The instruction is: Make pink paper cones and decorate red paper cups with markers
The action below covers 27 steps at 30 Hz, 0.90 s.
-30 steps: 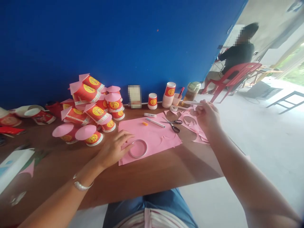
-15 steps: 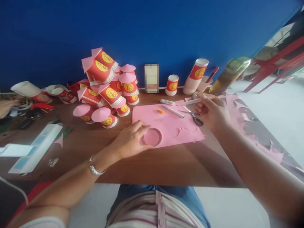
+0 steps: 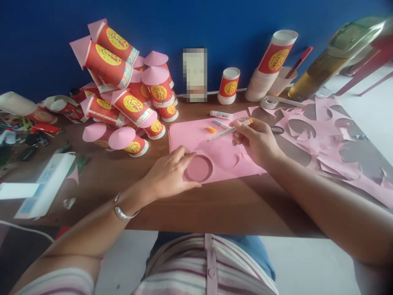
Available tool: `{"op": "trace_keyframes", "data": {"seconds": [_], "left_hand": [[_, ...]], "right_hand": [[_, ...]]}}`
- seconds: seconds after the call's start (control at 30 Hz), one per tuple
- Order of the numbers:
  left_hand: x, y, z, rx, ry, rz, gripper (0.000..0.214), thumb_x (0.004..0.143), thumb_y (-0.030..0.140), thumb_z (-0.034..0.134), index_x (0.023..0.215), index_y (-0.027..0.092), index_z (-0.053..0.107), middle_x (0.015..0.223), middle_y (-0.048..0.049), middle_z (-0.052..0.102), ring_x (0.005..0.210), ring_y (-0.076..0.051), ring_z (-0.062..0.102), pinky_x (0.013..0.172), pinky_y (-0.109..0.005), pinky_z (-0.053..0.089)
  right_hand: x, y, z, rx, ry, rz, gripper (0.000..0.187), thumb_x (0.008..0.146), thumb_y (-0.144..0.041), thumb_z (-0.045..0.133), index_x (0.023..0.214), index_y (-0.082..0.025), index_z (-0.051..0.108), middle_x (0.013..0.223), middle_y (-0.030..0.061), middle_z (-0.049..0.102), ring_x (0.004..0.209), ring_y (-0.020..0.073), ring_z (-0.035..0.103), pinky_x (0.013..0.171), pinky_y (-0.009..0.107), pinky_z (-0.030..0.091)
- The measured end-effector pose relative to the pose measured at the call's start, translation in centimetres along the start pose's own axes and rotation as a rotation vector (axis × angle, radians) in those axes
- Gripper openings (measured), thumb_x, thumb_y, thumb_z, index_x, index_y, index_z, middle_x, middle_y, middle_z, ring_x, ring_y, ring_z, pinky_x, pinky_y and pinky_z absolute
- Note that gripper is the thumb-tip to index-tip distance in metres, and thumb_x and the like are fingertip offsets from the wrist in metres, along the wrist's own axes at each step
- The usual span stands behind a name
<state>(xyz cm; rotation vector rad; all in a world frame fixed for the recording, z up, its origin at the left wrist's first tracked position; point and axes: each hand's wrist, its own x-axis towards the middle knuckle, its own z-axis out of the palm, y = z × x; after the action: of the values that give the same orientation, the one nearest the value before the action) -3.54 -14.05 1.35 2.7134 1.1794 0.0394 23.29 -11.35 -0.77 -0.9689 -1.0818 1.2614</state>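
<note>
The person's left arm is reaching in from the front left of the pink paper (image 3: pixel 184 135), and the left hand (image 3: pixel 172 172) is resting at that paper's front left side, palm down, with the thumb and pointing finger curving around a thin round ring (image 3: pixel 212 168) and holding it from the left. The ring is lying flat on the pink paper, near its front edge, and is sitting right between that thumb and finger. The right arm is coming in from the front right of the pink paper, and the right hand (image 3: pixel 259 137) is pinching a white pen (image 3: pixel 222 133) with its fingers closed together on it. The pen is slanting, its orange end sticking out behind the fingers and its tip pointing down and left over the pink paper, just behind the ring; whether the tip is touching, I cannot tell. An orange cap (image 3: pixel 210 130) is lying on the pink paper, a second pen (image 3: pixel 219 123) is lying there partly behind the white one, and a white tube (image 3: pixel 221 115) is lying by the paper's back edge. Scissors (image 3: pixel 277 130) are showing only a dark handle by the pink paper's right side, and pink scraps (image 3: pixel 365 186) with round holes are spreading to the right of it. Half a second ago the right hand was holding the pen farther back and right on the pink paper; now it is bringing the tip closer to the ring, while the left hand is still holding the ring
</note>
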Motion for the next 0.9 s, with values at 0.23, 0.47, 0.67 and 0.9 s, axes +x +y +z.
{"op": "trace_keyframes", "data": {"seconds": [0.23, 0.47, 0.67, 0.9], "left_hand": [[0.3, 0.3, 0.6, 0.056, 0.026, -0.017, 0.080, 0.079, 0.062, 0.077, 0.140, 0.015, 0.055, 0.119, -0.0126, 0.060, 0.105, -0.028, 0.067, 0.082, -0.039, 0.060], [0.4, 0.2, 1.0, 0.043, 0.060, -0.003, 0.074, 0.080, 0.059, 0.077, 0.137, 0.016, 0.058, 0.116, -0.0113, 0.062, 0.099, -0.025, 0.068, 0.078, -0.037, 0.060], [0.6, 0.2, 1.0, 0.038, 0.050, -0.004, 0.069, 0.079, 0.057, 0.080, 0.131, 0.017, 0.063, 0.112, -0.0098, 0.064, 0.096, -0.024, 0.069, 0.077, -0.035, 0.060], [0.8, 0.2, 1.1, 0.022, 0.033, 0.003, 0.068, 0.078, 0.054, 0.082, 0.130, 0.015, 0.063, 0.113, -0.0104, 0.065, 0.097, -0.025, 0.070, 0.079, -0.037, 0.061]], "right_hand": [[-0.1, 0.7, -0.5, -0.003, 0.045, 0.013, 0.039, 0.076, -0.052, 0.086, 0.077, -0.020, 0.065, 0.060, -0.0058, 0.048, 0.054, 0.0094, 0.047, 0.053, 0.026, 0.049], [-0.4, 0.8, -0.5, 0.026, 0.052, 0.032, 0.038, 0.075, -0.052, 0.087, 0.077, -0.020, 0.067, 0.059, -0.0060, 0.047, 0.054, 0.0094, 0.045, 0.053, 0.026, 0.047], [-0.5, 1.4, -0.9, 0.002, 0.027, 0.027, 0.032, 0.080, -0.048, 0.084, 0.080, -0.020, 0.069, 0.059, -0.0053, 0.052, 0.053, 0.0098, 0.050, 0.054, 0.026, 0.046], [-1.3, 0.9, -0.4, -0.251, -0.019, -0.006, 0.037, 0.087, -0.054, 0.076, 0.083, -0.019, 0.068, 0.059, -0.0037, 0.057, 0.055, 0.0108, 0.053, 0.055, 0.026, 0.043]]}}
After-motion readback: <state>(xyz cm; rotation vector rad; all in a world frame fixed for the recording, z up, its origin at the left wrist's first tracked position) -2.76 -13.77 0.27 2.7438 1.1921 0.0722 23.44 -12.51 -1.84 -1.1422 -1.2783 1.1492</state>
